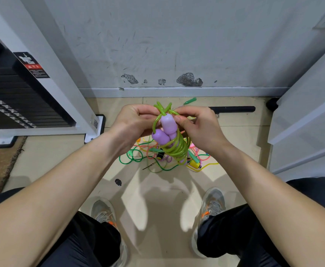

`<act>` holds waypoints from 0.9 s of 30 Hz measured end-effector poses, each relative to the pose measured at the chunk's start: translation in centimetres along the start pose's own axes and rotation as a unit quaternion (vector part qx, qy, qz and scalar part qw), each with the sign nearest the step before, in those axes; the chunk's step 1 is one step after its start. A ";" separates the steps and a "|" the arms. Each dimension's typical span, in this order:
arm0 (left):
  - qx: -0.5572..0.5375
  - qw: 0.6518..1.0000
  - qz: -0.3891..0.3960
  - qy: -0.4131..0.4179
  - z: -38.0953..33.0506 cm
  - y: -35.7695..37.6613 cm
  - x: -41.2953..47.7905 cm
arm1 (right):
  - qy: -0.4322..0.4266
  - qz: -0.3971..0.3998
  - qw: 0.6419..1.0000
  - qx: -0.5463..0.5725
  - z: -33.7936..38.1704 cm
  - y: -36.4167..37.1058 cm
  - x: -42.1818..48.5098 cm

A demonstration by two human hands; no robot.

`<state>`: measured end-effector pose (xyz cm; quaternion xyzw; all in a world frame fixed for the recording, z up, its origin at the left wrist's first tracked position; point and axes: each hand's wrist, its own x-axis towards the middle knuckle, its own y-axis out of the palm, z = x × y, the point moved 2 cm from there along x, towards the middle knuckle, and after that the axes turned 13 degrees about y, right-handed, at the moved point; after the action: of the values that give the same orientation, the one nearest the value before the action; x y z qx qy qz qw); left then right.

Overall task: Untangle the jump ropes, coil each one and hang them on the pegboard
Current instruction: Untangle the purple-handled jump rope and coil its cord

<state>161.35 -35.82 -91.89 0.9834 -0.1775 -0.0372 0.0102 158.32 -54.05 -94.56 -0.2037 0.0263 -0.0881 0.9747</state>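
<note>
While the other jump ropes lie tangled on the floor [52, 157], we hold the green rope [179, 149] up at chest height between both hands, well above the heap of ropes [138, 157], so its loops cannot catch on the others. It hangs as a tight bundle of coils, with the two purple handles [168, 122] side by side at the top.

Our left hand [132, 122] has its fingers curled in and pinches the strands just where they cross above the handles. Our right hand [198, 126] pinches from the other side, with the thumb pressed by the top of the upper handle. Both hands grip near the crossing because that is where the coil would spring open. The bundle below hangs free and needs no support.

We judge this to be the tie-off: the loose strands are being wrapped or tucked round the handles to lock the coil. Whether the tuck is already snug we cannot tell, since our fingers hide it.

The pegboard is not in view, only the scuffed wall [177, 45] ahead and a weight machine [23, 105] to our left, so hanging this rope will mean turning away. Several ropes, among them thin green, pink and yellow ones, wait unsorted in the heap.
</note>
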 end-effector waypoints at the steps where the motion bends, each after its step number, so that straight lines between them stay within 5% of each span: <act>1: 0.015 1.000 -0.004 0.006 0.1 -0.1 0.1 | -0.003 0.002 1.000 -0.007 -0.1 0.0 0.0; 10: 0.100 0.993 -0.035 0.055 0.0 0.5 -0.1 | -0.014 0.009 0.998 -0.062 -0.6 0.1 0.1; 18: 0.038 0.996 -0.065 0.052 0.4 1.0 -0.2 | -0.016 0.056 0.995 -0.086 -0.7 0.3 0.1; 27: 0.060 0.996 0.008 0.068 0.2 0.6 0.0 | -0.003 0.081 0.994 -0.079 0.0 0.4 -0.4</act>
<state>161.07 -36.41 -92.03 0.9811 -0.1858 0.0402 -0.0366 158.01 -53.61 -94.68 -0.2773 0.0465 -0.0062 0.9596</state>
